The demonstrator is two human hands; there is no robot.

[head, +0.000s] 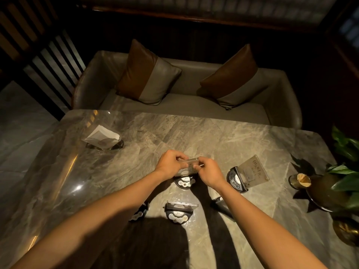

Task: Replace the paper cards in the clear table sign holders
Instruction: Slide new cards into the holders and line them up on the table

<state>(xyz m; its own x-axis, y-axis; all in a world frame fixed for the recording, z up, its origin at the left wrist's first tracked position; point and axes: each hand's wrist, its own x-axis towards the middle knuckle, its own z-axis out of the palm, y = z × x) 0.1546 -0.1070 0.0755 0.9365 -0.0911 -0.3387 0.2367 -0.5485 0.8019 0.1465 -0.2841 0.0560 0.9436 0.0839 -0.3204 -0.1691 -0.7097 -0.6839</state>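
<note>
My left hand (171, 164) and my right hand (208, 172) both pinch the top of a clear sign holder (190, 164) that stands on a black base (184, 182) at the middle of the marble table (136, 136). To the right, a second clear holder (252, 172) with a printed card leans on its black base. A third holder (179, 209) stands nearer to me, below my hands. Two more black bases are partly hidden under my forearms, one at the left (139, 211) and one at the right (223, 206).
A napkin holder (103, 137) with white napkins stands at the table's far left. At the right edge are a toothpick cup (300, 180), a dark pot with a green plant (334, 189) and a brass dish (347, 232). A sofa (186, 82) with two cushions lies beyond the table.
</note>
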